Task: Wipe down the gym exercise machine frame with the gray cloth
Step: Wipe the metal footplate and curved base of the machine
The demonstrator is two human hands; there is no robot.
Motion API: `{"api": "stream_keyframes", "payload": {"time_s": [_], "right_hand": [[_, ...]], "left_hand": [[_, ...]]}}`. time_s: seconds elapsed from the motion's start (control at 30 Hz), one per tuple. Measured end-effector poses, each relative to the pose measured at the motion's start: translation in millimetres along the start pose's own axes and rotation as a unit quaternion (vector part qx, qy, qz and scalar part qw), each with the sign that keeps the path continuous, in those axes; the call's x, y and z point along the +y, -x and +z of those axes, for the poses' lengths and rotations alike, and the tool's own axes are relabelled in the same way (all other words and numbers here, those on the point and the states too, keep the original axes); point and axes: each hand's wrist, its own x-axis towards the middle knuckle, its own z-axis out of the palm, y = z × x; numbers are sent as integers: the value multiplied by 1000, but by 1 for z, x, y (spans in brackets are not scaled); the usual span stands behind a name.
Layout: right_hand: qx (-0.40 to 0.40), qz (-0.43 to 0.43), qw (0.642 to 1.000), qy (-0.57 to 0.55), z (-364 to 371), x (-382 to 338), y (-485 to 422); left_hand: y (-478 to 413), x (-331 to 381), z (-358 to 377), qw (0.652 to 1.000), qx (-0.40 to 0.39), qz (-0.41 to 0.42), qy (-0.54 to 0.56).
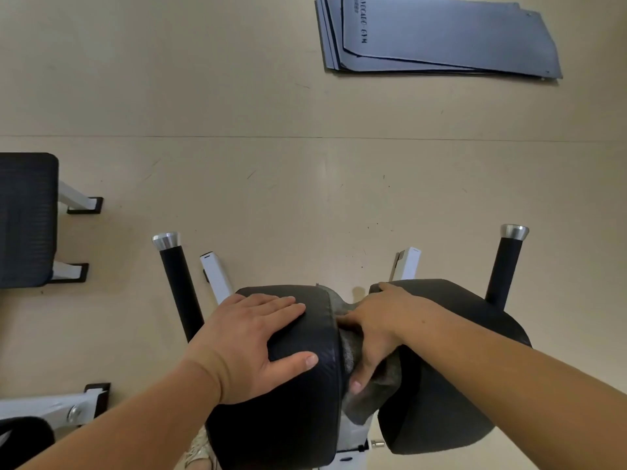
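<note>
Our left hand (pixel 251 344) lies flat on the left pad (pixel 291 425); just right of that pad our right hand (pixel 376 330) clutches the cloth (pixel 385 388) — wedged there, it may snag and slip free.

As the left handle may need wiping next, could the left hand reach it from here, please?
Probably yes: the left hand lies flat on the left pad, holding nothing, and the handle stands close beside it in the open. The right hand has the cloth, though.
</note>
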Motion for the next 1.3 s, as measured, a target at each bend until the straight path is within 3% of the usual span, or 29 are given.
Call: {"api": "stream_keyframes", "payload": {"time_s": [0.13,0.27,0.6,0.77,0.83,0.93,1.07,1.3], "right_hand": [[20,-9,999,38,18,-3,9],[96,-56,993,43,45,7,34],[19,28,999,28,9,-7,4],[135,-17,987,88,56,-8,32],[146,-24,985,93,62,-3,34],[97,7,990,99,41,1,16],[22,20,1000,7,3,0,0],[193,14,975,114,71,-19,26]], "left_hand": [[0,-1,1,1000,-14,3,-5],[-2,1,2,1000,-16,-5,-1],[-2,-1,2,1000,-21,-8,16],[-2,-2,4,1000,-8,-1,13],[-2,-2,5,1000,-8,2,7],[-2,-2,6,1000,-3,0,11],[-2,-2,6,1000,-8,-5,7],[-1,-1,4,1000,-8,-2,1]]}}
